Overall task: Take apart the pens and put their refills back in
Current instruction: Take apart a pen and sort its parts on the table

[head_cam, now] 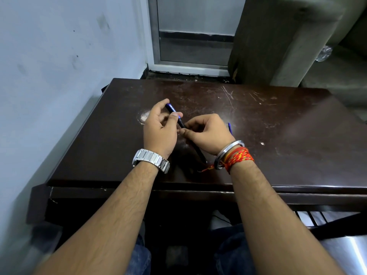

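Over the middle of the dark wooden table (pixel 278 135), both hands hold one blue and black pen (pixel 174 114). My left hand (pixel 158 128) grips its blue upper part between thumb and fingers. My right hand (pixel 206 132) pinches the pen's black lower part; whether the pen is in one piece or two is hidden by the fingers. A second dark pen (pixel 198 153) lies on the table under my right wrist. Behind my right hand a thin blue piece (pixel 230 129) lies on the table, mostly hidden.
A pale wall runs along the table's left side. Beyond the far edge stand a metal-framed door (pixel 190 36) and a dark upholstered seat (pixel 278 36). The table's near edge is just behind my wrists.
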`<action>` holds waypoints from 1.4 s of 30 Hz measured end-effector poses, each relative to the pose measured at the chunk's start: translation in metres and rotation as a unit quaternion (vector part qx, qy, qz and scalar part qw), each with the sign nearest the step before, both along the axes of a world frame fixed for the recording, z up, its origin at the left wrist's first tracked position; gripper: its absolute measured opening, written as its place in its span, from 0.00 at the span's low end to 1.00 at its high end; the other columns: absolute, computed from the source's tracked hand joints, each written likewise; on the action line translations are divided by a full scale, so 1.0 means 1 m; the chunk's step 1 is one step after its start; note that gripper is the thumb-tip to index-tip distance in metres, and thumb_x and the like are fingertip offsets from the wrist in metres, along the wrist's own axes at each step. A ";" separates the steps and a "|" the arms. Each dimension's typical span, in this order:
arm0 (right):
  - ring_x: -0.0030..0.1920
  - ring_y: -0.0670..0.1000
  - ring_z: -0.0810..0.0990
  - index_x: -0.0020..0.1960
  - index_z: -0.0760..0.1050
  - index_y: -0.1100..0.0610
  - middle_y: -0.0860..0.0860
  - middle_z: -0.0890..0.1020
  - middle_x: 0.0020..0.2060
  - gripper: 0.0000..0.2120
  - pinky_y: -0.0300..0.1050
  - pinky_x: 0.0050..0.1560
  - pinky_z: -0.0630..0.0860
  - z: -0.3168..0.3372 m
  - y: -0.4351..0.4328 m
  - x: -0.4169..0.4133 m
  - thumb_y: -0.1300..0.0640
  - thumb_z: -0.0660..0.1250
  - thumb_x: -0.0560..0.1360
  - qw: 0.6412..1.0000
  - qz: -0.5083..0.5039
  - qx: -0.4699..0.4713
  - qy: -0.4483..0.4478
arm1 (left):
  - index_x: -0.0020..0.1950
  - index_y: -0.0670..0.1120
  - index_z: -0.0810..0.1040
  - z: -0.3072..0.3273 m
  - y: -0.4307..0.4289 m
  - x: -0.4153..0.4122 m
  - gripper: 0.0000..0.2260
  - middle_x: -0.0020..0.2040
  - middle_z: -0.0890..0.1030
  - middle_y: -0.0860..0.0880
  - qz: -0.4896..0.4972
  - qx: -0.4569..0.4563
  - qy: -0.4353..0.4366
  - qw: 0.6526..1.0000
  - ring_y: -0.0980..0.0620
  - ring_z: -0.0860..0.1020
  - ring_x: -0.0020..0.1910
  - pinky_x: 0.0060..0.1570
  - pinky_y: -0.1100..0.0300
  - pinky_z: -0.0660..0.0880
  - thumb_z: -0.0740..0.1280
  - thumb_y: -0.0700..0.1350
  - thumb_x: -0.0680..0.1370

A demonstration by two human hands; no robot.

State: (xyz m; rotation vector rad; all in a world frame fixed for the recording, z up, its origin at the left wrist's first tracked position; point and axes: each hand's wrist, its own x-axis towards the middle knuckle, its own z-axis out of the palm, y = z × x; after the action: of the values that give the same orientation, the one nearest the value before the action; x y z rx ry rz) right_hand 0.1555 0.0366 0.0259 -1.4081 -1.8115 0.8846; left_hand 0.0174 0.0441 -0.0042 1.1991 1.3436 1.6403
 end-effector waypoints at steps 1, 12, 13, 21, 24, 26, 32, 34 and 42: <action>0.32 0.46 0.83 0.43 0.83 0.53 0.51 0.85 0.32 0.02 0.44 0.39 0.82 -0.001 0.001 -0.001 0.55 0.74 0.73 1.000 -0.003 0.008 0.007 | 0.62 0.53 0.75 0.000 -0.001 0.001 0.15 0.41 0.86 0.54 -0.007 -0.003 -0.002 1.000 0.55 0.84 0.43 0.40 0.52 0.81 0.65 0.42 0.75; 0.45 0.48 0.85 0.59 0.73 0.52 0.52 0.86 0.45 0.18 0.48 0.51 0.83 -0.002 0.000 -0.005 0.62 0.73 0.73 0.991 0.015 -0.016 0.128 | 0.64 0.53 0.75 0.003 -0.004 0.001 0.17 0.38 0.84 0.63 -0.015 -0.024 0.008 1.000 0.65 0.80 0.45 0.48 0.65 0.77 0.64 0.38 0.78; 0.45 0.49 0.85 0.61 0.72 0.53 0.53 0.86 0.45 0.22 0.46 0.50 0.82 -0.002 -0.001 -0.003 0.63 0.75 0.71 0.991 0.027 -0.030 0.131 | 0.63 0.54 0.75 0.004 -0.005 0.001 0.17 0.39 0.84 0.61 -0.020 -0.030 0.002 0.999 0.61 0.81 0.48 0.53 0.57 0.78 0.63 0.37 0.78; 0.47 0.54 0.86 0.61 0.69 0.52 0.51 0.85 0.41 0.24 0.54 0.53 0.82 -0.001 -0.002 -0.002 0.73 0.68 0.73 0.987 0.051 -0.053 0.142 | 0.62 0.55 0.74 0.007 -0.008 0.002 0.18 0.41 0.86 0.55 -0.044 -0.030 -0.026 0.998 0.55 0.82 0.48 0.58 0.43 0.77 0.61 0.36 0.78; 0.44 0.54 0.86 0.62 0.66 0.53 0.55 0.85 0.42 0.22 0.53 0.55 0.81 -0.001 0.000 -0.002 0.74 0.63 0.76 0.980 0.062 -0.069 0.174 | 0.62 0.55 0.75 0.007 -0.007 0.001 0.17 0.41 0.86 0.53 -0.048 -0.029 -0.046 0.997 0.49 0.82 0.50 0.52 0.44 0.79 0.61 0.36 0.79; 0.43 0.52 0.85 0.61 0.66 0.53 0.55 0.85 0.42 0.21 0.53 0.56 0.81 -0.002 0.000 -0.002 0.74 0.62 0.77 0.978 0.070 -0.079 0.181 | 0.63 0.55 0.74 0.007 -0.006 0.000 0.17 0.41 0.86 0.53 -0.040 -0.028 -0.041 0.998 0.50 0.82 0.47 0.49 0.48 0.79 0.61 0.37 0.79; 0.39 0.48 0.85 0.61 0.68 0.53 0.53 0.86 0.44 0.25 0.52 0.45 0.83 -0.003 -0.003 -0.003 0.72 0.71 0.72 0.985 0.075 -0.068 0.142 | 0.63 0.58 0.75 0.008 -0.007 0.000 0.19 0.40 0.85 0.55 -0.042 -0.035 -0.030 0.998 0.52 0.82 0.49 0.59 0.44 0.76 0.61 0.37 0.79; 0.43 0.57 0.86 0.62 0.68 0.54 0.53 0.86 0.42 0.25 0.59 0.48 0.83 -0.003 -0.003 -0.004 0.73 0.70 0.71 0.986 0.057 -0.054 0.147 | 0.63 0.58 0.75 0.009 -0.008 0.001 0.19 0.39 0.85 0.56 -0.052 -0.032 -0.033 0.998 0.54 0.82 0.49 0.60 0.45 0.76 0.61 0.36 0.79; 0.43 0.56 0.87 0.61 0.72 0.57 0.52 0.86 0.41 0.25 0.51 0.43 0.84 -0.004 -0.004 -0.005 0.75 0.72 0.69 0.986 0.018 -0.045 0.162 | 0.60 0.65 0.76 0.010 -0.009 0.000 0.20 0.39 0.85 0.54 -0.091 -0.064 -0.035 0.993 0.49 0.83 0.48 0.55 0.37 0.77 0.61 0.40 0.79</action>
State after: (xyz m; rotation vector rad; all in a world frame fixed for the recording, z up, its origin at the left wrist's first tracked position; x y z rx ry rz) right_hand 0.1503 0.0322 0.0223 -1.2064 -1.5695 1.1545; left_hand 0.0172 0.0352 0.0055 1.1414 1.2375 1.4323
